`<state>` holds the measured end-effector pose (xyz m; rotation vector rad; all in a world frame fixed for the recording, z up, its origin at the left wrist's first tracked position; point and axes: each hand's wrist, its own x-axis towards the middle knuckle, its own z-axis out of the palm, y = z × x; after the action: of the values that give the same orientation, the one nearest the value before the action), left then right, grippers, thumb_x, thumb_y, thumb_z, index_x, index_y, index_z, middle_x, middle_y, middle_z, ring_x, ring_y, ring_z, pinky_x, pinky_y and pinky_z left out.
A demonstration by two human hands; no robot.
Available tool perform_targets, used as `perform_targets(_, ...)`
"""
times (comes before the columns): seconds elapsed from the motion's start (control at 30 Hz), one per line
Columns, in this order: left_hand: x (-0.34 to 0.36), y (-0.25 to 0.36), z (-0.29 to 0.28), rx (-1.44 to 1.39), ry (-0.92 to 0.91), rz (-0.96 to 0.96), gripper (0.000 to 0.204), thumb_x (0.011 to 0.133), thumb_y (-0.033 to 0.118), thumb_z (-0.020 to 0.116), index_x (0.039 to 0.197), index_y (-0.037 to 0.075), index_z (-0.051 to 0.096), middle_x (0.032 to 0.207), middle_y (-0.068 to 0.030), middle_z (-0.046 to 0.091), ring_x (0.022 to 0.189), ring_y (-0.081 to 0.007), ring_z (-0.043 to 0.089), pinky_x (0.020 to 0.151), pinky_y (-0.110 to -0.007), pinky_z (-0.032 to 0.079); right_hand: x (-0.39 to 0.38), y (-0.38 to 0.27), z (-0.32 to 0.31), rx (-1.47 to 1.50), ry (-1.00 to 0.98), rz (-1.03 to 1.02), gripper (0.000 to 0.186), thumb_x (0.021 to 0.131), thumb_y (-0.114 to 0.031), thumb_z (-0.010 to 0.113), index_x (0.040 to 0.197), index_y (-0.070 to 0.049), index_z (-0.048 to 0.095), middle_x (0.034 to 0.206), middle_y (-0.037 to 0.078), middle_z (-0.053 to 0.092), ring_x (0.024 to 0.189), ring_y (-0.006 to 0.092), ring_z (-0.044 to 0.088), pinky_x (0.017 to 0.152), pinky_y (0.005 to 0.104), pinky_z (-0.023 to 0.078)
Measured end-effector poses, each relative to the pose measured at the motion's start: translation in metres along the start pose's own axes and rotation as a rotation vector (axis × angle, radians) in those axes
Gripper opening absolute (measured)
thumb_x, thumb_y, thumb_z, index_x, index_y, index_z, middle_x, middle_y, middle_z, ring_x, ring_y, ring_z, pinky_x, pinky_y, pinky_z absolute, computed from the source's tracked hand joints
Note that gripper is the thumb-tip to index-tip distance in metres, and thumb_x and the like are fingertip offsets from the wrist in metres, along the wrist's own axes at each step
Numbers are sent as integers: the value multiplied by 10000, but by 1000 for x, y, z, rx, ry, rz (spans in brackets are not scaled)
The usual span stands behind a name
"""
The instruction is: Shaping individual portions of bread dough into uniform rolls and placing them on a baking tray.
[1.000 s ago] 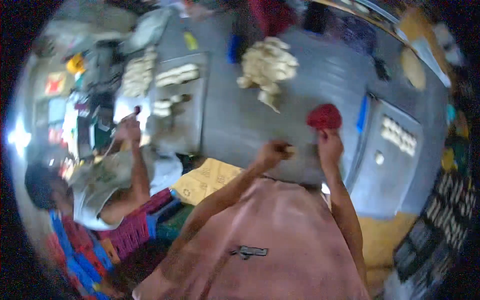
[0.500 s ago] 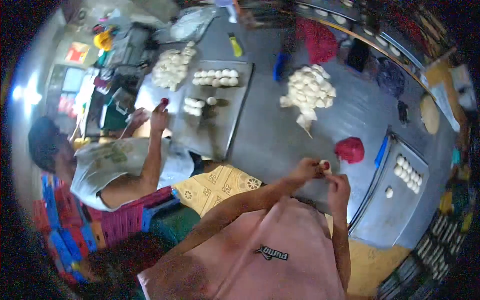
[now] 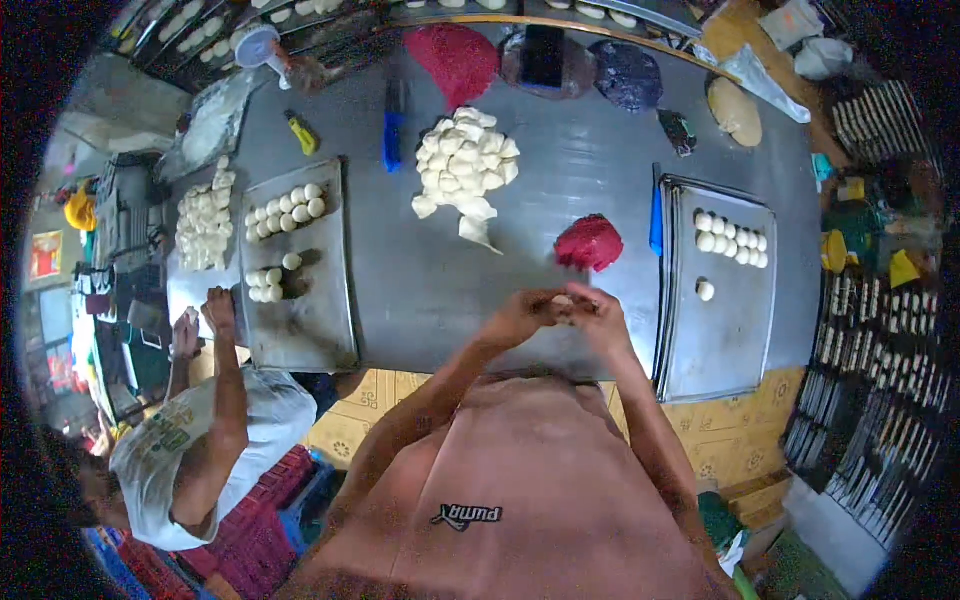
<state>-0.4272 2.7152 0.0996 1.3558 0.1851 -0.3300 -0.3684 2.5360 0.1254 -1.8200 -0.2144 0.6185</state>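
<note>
Close to my body, over the table's near edge, my left hand (image 3: 524, 316) and my right hand (image 3: 600, 318) meet around a small piece of pale dough (image 3: 563, 307). The fingers of both are closed on it and partly hide it. Just beyond them sits a lump of red filling (image 3: 590, 243). Farther back lies a heap of cut dough pieces (image 3: 465, 165), a few trailing toward me. To the right, a metal tray (image 3: 720, 345) carries rows of round dough balls (image 3: 731, 240) and a single ball (image 3: 705, 290) apart from them.
At left a co-worker (image 3: 215, 440) stands by another metal tray (image 3: 310, 330) with dough balls and a second dough heap (image 3: 205, 225). A blue-handled tool (image 3: 391, 140), a yellow-handled tool (image 3: 301, 132) and a larger red mass (image 3: 455, 60) lie farther back. Loaded racks (image 3: 880, 340) stand right.
The view has swung to the right and levelled. My hands have closed further around the dough, and the red filling seen on it before no longer shows.
</note>
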Motion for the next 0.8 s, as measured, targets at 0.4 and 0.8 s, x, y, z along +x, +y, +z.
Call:
perform_targets(0.4, -1, -57, 44, 192, 70, -257, 238, 964, 218, 650, 1103, 30, 693, 902, -106, 710, 793, -198, 651, 742, -388, 536, 5, 67, -36, -546, -172, -483, 146, 829, -105, 708, 961, -52, 743, 856, 158, 666, 824, 371, 636, 734, 441, 510)
perform_targets(0.8, -14, -42, 60, 634, -44, 383, 321, 1024, 211, 469, 1296, 106, 603, 1153, -161, 660, 991, -285, 645, 895, -352, 514, -24, 69, -36, 92, -14, 148, 215, 826, -48, 665, 1017, 20, 737, 849, 113, 734, 782, 164, 684, 719, 316, 547)
